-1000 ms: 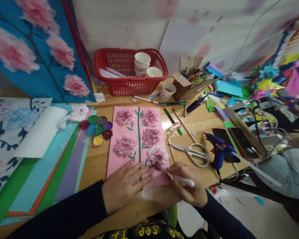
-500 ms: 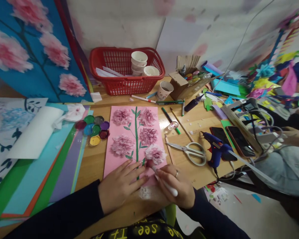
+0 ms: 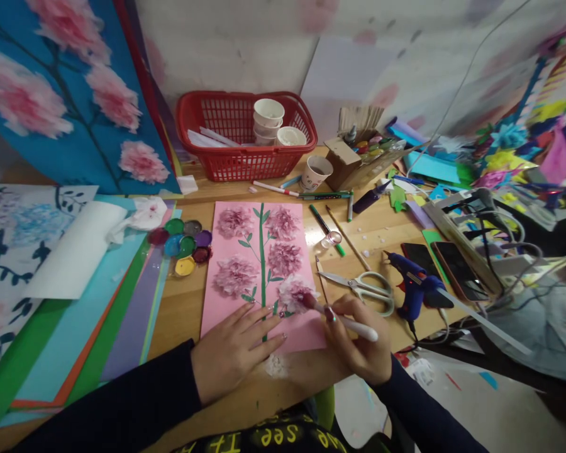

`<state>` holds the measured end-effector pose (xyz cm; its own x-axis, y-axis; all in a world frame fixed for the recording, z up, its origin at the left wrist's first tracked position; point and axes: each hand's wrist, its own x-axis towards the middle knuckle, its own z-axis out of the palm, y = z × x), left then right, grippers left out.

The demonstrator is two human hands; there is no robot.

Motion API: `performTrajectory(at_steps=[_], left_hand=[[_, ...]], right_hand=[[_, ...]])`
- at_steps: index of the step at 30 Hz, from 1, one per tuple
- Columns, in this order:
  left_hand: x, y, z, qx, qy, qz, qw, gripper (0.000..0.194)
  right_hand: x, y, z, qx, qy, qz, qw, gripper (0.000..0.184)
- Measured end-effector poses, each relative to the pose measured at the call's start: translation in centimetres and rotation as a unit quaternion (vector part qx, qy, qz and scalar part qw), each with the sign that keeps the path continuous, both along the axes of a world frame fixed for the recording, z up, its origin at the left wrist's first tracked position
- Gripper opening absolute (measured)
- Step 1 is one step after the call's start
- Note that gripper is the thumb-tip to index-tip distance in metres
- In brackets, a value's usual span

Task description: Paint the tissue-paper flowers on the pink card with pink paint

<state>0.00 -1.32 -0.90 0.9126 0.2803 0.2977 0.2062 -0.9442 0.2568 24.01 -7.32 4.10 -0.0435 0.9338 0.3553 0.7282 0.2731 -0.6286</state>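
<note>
My right hand (image 3: 361,336) is closed round a white-handled paintbrush (image 3: 351,324). The brush's dark reddish tip meets the lower right paper flower (image 3: 296,293), which is paler than the others. My left hand (image 3: 238,346) lies flat, fingers spread, on the lower part of the pink sheet (image 3: 210,308). On that sheet stand a painted green stem (image 3: 263,251) with leaves and several fluffy mauve flowers (image 3: 236,277). Paint pots (image 3: 185,267) in several colours cluster to the left of the sheet.
Scissors (image 3: 368,289), a blue glue gun (image 3: 412,283) and phones (image 3: 460,270) lie to the right. Behind are a red basket (image 3: 245,163) with paper cups, a cup (image 3: 316,173) and a cardboard box (image 3: 344,160). Coloured paper sheets (image 3: 94,340) cover the left side.
My right hand has moved right and slightly up, carrying the brush tip from the flower's lower left edge onto its petals. My left hand stays flat on the sheet; the view has shifted slightly.
</note>
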Motion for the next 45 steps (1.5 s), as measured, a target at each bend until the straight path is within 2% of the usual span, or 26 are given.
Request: performTrajectory(at_steps=[1, 5, 8, 12, 13, 15, 16, 19, 20, 23, 24, 27, 28, 31, 33, 35, 37, 39, 43, 45], left_hand=[[0.0, 0.0, 0.0, -0.001, -0.002, -0.001, 1.000, 0.034], [0.0, 0.1, 0.1, -0.008, -0.011, -0.002, 1.000, 0.033], [0.1, 0.0, 0.0, -0.009, -0.009, -0.001, 1.000, 0.034], [0.1, 0.0, -0.1, -0.011, -0.001, 0.001, 1.000, 0.034], [0.1, 0.0, -0.1, -0.010, 0.002, 0.000, 1.000, 0.034], [0.0, 0.1, 0.0, -0.010, 0.002, -0.002, 1.000, 0.034], [0.0, 0.1, 0.0, -0.009, -0.001, -0.003, 1.000, 0.034], [0.0, 0.2, 0.2, -0.003, -0.018, 0.001, 1.000, 0.031], [0.0, 0.2, 0.2, -0.002, -0.024, 0.004, 1.000, 0.030], [0.0, 0.2, 0.2, -0.002, -0.034, 0.018, 0.999, 0.028], [0.0, 0.1, 0.1, 0.000, -0.035, 0.023, 0.999, 0.028], [0.0, 0.0, 0.0, 0.002, -0.042, 0.035, 0.998, 0.028], [0.0, 0.0, 0.0, 0.001, -0.044, 0.041, 0.998, 0.027], [0.0, 0.0, 0.0, -0.002, -0.050, 0.058, 0.997, 0.026], [0.1, -0.1, 0.0, -0.009, -0.049, 0.067, 0.997, 0.026], [0.1, -0.1, 0.0, -0.022, -0.044, 0.070, 0.996, 0.026], [0.0, -0.1, 0.0, -0.033, -0.038, 0.066, 0.997, 0.026], [0.0, -0.1, -0.1, -0.042, -0.032, 0.060, 0.997, 0.027], [-0.1, -0.1, -0.3, -0.047, -0.033, 0.057, 0.997, 0.028], [-0.1, 0.0, -0.4, -0.047, -0.034, 0.058, 0.997, 0.029]], right_hand=[[0.1, 0.0, 0.0, -0.005, 0.000, -0.012, 1.000, 0.008], [-0.1, 0.2, 0.1, -0.080, 0.042, 0.042, 0.995, 0.007], [-0.3, 0.1, 0.2, -0.055, 0.050, -0.024, 0.997, 0.005], [-0.3, 0.0, 0.4, -0.092, 0.068, 0.053, 0.992, 0.008], [-0.2, 0.1, 0.5, -0.091, 0.078, 0.046, 0.992, 0.007], [-0.3, 0.2, 0.7, -0.066, 0.064, 0.001, 0.996, 0.005], [-0.3, 0.3, 0.8, -0.066, 0.049, 0.001, 0.997, 0.005], [-0.6, 0.7, 1.2, -0.124, 0.036, 0.082, 0.988, 0.008], [-0.8, 0.9, 1.4, -0.128, 0.039, 0.088, 0.987, 0.008], [-1.2, 1.7, 1.9, -0.083, -0.006, 0.033, 0.996, 0.008], [-1.3, 2.0, 2.0, -0.088, -0.023, 0.033, 0.995, 0.008], [-1.3, 2.9, 2.4, -0.159, -0.003, 0.090, 0.983, 0.010], [-1.4, 3.1, 2.5, -0.167, 0.010, 0.089, 0.982, 0.011], [-1.5, 3.6, 2.5, -0.139, -0.022, 0.032, 0.990, 0.010], [-1.6, 3.9, 2.4, -0.166, -0.041, 0.037, 0.985, 0.010], [-1.6, 4.3, 2.2, -0.210, -0.007, 0.048, 0.976, 0.014], [-1.4, 4.6, 2.1, -0.217, 0.030, 0.025, 0.975, 0.017], [-0.9, 5.0, 1.9, -0.195, 0.009, -0.002, 0.981, 0.018], [0.1, 5.4, 1.7, -0.136, -0.100, -0.072, 0.983, 0.022], [0.3, 5.6, 1.7, -0.125, -0.081, -0.082, 0.985, 0.021]])
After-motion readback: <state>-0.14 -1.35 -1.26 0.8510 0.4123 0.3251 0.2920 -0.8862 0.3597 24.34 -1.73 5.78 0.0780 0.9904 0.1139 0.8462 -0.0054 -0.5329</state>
